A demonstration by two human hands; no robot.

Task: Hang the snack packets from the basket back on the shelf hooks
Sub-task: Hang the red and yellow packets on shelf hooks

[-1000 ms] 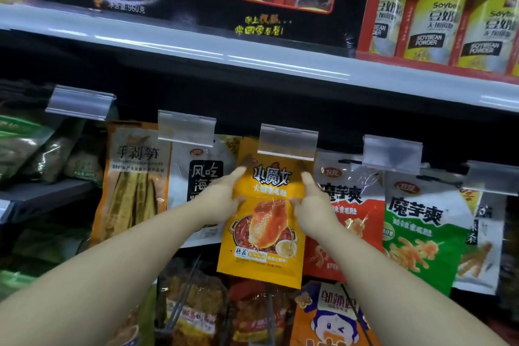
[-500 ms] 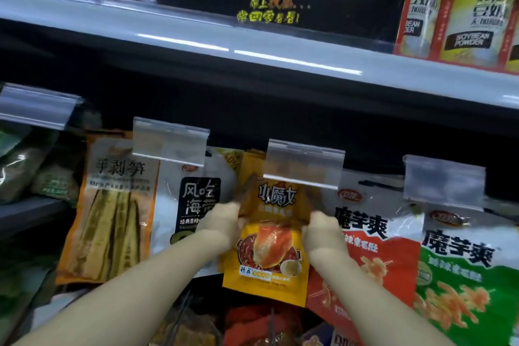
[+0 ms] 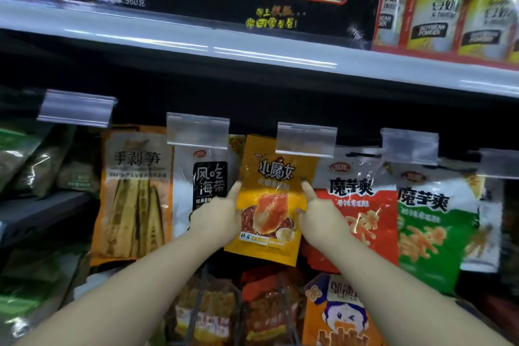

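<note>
Orange packet [image 3: 273, 196] upright (long axis vertical)

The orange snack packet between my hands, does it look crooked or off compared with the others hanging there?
Slightly. The orange packet hangs tilted, its bottom swung right, overlapping the red packet. The left hand and right hand flank it. No damage shows.

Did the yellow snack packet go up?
Yes. The yellow snack packet rose: its top now tucks behind the clear plastic price tag holder, no longer below it.
</note>
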